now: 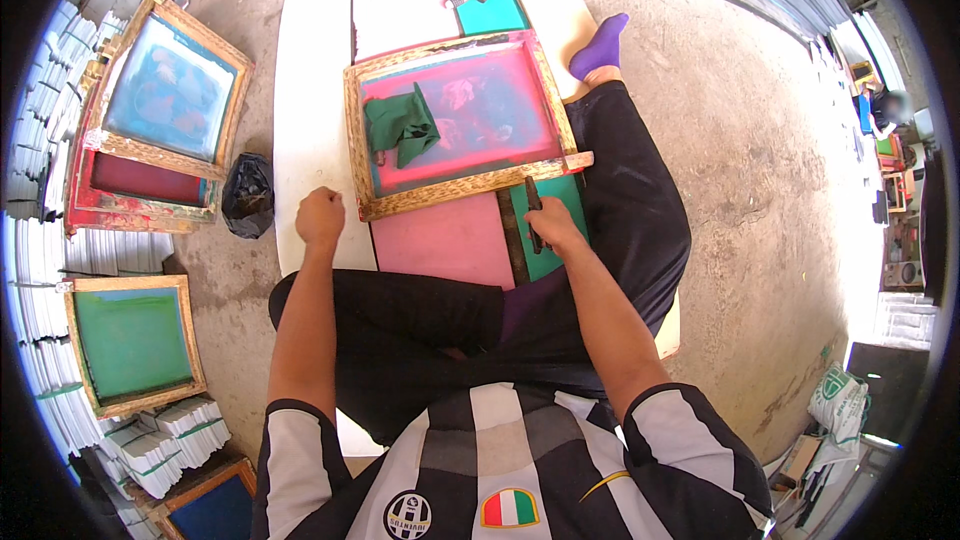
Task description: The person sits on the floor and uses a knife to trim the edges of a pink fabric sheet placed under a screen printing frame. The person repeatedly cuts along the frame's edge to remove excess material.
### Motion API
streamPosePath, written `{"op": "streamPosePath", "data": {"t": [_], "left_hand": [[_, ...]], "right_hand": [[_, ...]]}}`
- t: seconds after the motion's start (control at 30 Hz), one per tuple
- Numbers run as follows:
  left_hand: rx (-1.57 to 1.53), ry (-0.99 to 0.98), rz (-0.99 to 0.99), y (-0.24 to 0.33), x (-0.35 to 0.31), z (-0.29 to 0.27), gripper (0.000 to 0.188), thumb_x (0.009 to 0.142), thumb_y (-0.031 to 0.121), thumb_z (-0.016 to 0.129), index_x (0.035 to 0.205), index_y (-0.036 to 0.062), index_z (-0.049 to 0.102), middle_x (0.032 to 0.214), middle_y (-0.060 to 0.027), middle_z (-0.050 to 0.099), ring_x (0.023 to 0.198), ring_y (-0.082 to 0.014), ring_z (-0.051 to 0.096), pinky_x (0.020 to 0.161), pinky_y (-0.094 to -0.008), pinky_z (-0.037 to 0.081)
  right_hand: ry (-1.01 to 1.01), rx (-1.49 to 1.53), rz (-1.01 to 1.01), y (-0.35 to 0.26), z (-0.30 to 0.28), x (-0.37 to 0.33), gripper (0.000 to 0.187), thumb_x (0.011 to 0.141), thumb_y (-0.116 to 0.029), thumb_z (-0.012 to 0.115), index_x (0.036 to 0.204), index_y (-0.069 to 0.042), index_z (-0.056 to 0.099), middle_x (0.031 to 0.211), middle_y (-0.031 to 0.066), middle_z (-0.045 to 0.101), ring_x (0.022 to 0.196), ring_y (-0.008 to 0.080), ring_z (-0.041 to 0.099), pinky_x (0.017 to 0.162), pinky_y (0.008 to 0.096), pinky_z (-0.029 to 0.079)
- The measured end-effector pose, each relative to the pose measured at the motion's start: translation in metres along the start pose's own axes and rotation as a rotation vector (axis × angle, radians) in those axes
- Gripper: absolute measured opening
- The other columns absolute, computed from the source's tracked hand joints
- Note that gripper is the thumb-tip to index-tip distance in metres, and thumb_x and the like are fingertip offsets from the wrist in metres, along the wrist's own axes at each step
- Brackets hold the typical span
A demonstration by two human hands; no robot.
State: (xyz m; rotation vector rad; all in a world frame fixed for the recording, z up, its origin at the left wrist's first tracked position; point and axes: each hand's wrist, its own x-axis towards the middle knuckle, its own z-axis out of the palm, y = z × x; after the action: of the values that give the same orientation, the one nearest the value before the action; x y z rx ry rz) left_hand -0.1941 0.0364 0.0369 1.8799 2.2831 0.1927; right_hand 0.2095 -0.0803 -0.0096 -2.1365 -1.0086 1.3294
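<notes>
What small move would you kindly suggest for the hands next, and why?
Perhaps lay the left hand on the frame to steady it: that hand appears clear of it, while the right hand holds a dark tool close to the frame's near edge.

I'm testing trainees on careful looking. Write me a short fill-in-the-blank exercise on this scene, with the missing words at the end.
1. The dark tool is gripped by the person's ____ hand.
2. The cloth lying on the framed screen is coloured ____.
3. The sock that shows is coloured ____.
4. The crumpled plastic bag at the person's left is coloured ____.

Missing words: right; green; purple; black.
</notes>
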Motion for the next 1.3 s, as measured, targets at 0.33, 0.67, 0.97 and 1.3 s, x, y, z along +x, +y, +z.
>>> {"op": "streamPosePath", "data": {"t": [0.33, 0.67, 0.97, 1.3], "left_hand": [[0.052, -0.159, -0.258, -0.024, 0.004, 0.002, 0.023, 0.087, 0.031, 0.072, 0.1, 0.0118, 0.077, 0.104, -0.0136, 0.075, 0.097, -0.033, 0.072, 0.084, -0.0445, 0.058], [0.047, -0.173, -0.261, -0.016, 0.004, -0.002, 0.032, 0.088, 0.038, 0.071, 0.099, 0.0097, 0.077, 0.103, -0.0152, 0.075, 0.096, -0.0347, 0.072, 0.083, -0.0455, 0.057], [-0.195, -0.077, -0.02, -0.003, 0.001, 0.035, 0.046, 0.096, 0.046, 0.058, 0.099, 0.0048, 0.076, 0.094, -0.0182, 0.074, 0.089, -0.0387, 0.071, 0.08, -0.0474, 0.054], [-0.203, -0.114, 0.044, 0.013, -0.008, 0.03, 0.048, 0.098, 0.045, 0.055, 0.1, 0.0017, 0.075, 0.093, -0.0205, 0.073, 0.088, -0.0395, 0.07, 0.079, -0.0471, 0.054]], "right_hand": [[0.058, -0.354, 0.063, -0.058, -0.008, -0.032, 0.031, 0.085, -0.012, 0.053, 0.105, 0.009, 0.066, 0.111, 0.0335, 0.066, 0.108, 0.0483, 0.064, 0.096, 0.0521, 0.051], [0.086, -0.538, 0.069, -0.057, 0.003, -0.023, 0.034, 0.091, -0.016, 0.052, 0.116, 0.005, 0.061, 0.118, 0.0304, 0.065, 0.115, 0.0452, 0.062, 0.097, 0.052, 0.051], [0.144, -0.522, 0.042, -0.047, 0.002, -0.019, 0.031, 0.09, -0.012, 0.051, 0.116, 0.001, 0.061, 0.115, 0.0292, 0.066, 0.112, 0.0449, 0.063, 0.096, 0.0524, 0.05], [0.012, -0.227, 0.06, -0.032, 0.0, -0.008, 0.021, 0.088, -0.012, 0.059, 0.105, -0.001, 0.061, 0.096, 0.0228, 0.069, 0.085, 0.0344, 0.071, 0.07, 0.0458, 0.057]]}}
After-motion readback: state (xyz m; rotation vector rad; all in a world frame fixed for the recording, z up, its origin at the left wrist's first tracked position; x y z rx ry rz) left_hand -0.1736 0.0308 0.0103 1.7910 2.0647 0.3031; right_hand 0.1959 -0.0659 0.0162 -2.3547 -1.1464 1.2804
